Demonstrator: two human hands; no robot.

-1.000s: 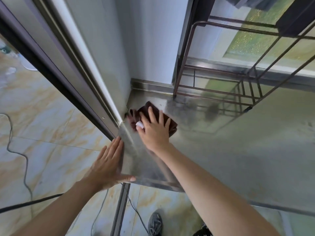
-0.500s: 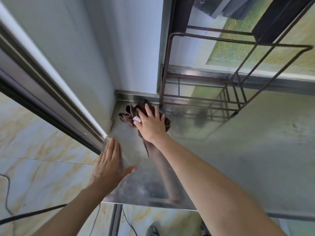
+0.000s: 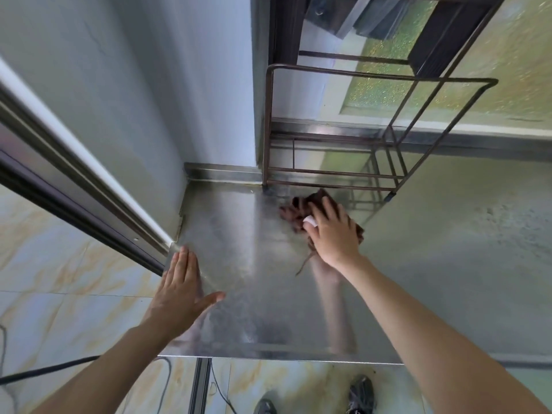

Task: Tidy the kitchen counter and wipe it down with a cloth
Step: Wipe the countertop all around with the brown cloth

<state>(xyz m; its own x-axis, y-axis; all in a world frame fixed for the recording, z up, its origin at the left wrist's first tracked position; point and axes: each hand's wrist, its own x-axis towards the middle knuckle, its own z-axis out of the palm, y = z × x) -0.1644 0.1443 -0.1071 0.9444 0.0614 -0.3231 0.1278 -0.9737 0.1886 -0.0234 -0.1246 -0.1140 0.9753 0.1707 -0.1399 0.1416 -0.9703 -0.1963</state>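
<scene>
Right hand (image 3: 333, 234), fingers spread flat, presses a dark red cloth (image 3: 298, 206) onto the steel tabletop (image 3: 254, 294) just before a wire rack (image 3: 267, 130). Left hand (image 3: 179, 289) lies flat, fingers straight, on the tabletop's left edge.

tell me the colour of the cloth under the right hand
The cloth is dark reddish-brown, best seen in the head view.

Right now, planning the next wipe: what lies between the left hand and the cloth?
Only bare counter between left hand and cloth, head view.
</scene>
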